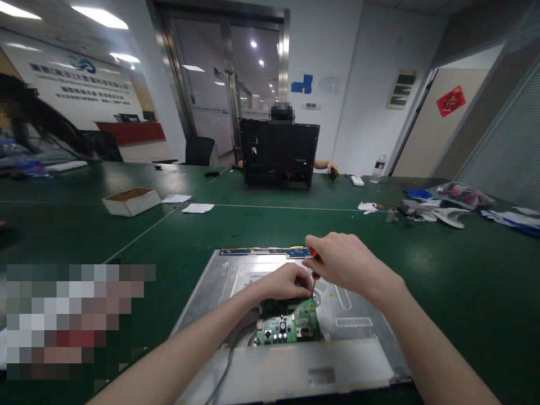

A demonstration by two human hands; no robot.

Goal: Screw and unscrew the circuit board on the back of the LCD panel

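Observation:
My right hand [340, 261] is wrapped round a screwdriver [316, 275] with a red and black handle. Its shaft points down to the upper right corner of a green circuit board [291, 329]. My left hand [291, 281] is closed with curled fingers beside the screwdriver's tip, over the board's upper edge; what the fingertips hold, if anything, is hidden. The board sits on the metal back of a flat display panel [358, 309] lying on the table. Along the panel's far edge runs a narrow blue circuit strip [261, 252]. A grey cable [225, 368] trails from the board's left side.
On the green table [270, 225], a black monitor housing [278, 154] stands opposite, with a person behind it. An open white box [131, 201] and papers [198, 208] lie left. A water bottle [378, 169], a small metal cylinder [391, 215] and plastic bags [462, 194] are right.

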